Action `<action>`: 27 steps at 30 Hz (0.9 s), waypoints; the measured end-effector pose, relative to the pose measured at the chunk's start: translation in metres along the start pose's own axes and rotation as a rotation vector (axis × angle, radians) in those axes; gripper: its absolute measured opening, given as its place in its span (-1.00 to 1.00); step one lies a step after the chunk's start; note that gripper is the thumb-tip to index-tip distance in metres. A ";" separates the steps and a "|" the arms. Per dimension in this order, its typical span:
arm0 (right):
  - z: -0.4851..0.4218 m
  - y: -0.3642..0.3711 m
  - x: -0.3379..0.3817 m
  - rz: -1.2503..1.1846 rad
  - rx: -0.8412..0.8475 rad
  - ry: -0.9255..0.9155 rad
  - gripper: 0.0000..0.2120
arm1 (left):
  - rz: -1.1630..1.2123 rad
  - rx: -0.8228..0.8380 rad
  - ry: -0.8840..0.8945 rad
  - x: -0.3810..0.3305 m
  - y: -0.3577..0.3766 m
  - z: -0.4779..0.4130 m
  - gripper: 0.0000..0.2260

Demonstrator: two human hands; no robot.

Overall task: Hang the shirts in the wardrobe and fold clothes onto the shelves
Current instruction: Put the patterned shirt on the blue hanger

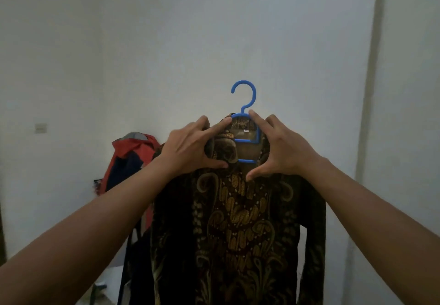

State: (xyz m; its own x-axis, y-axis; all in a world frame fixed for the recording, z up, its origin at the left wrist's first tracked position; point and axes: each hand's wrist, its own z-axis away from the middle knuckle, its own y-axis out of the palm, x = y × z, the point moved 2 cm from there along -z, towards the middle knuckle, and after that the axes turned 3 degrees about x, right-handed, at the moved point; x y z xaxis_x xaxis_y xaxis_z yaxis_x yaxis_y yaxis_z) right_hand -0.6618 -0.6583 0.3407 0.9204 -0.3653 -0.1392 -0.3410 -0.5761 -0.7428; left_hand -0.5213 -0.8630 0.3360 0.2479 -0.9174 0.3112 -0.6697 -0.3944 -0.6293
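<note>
A dark batik shirt [238,228] with gold and brown patterns hangs on a blue plastic hanger [245,104], held up in front of me at chest height. My left hand [190,147] grips the collar on the left side, thumb below and fingers above. My right hand [281,147] grips the collar on the right, its index finger touching the hanger's blue top bar. The hanger's hook stands free above both hands. The shirt front hangs open below the collar.
A plain white wall fills the background, with a light switch [41,127] at left. A red and navy jacket [131,161] hangs behind the shirt at left. A vertical wall edge [369,90] runs down the right side.
</note>
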 end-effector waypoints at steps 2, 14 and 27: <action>0.018 -0.015 0.023 0.036 0.010 0.050 0.39 | 0.030 -0.020 0.035 -0.003 -0.014 0.015 -0.04; 0.154 -0.140 0.131 0.253 -0.006 0.357 0.13 | 0.282 -0.081 0.259 -0.081 -0.113 0.075 -0.03; 0.298 -0.304 0.281 0.519 -0.086 0.556 0.11 | 0.486 -0.226 0.396 -0.177 -0.285 0.173 0.02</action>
State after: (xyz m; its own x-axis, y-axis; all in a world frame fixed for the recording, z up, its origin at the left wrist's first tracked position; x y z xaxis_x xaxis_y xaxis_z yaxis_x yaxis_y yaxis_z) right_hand -0.2426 -0.3679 0.3326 0.4147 -0.9056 -0.0896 -0.7379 -0.2770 -0.6154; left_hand -0.2533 -0.5970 0.3369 -0.3662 -0.8825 0.2951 -0.7815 0.1195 -0.6123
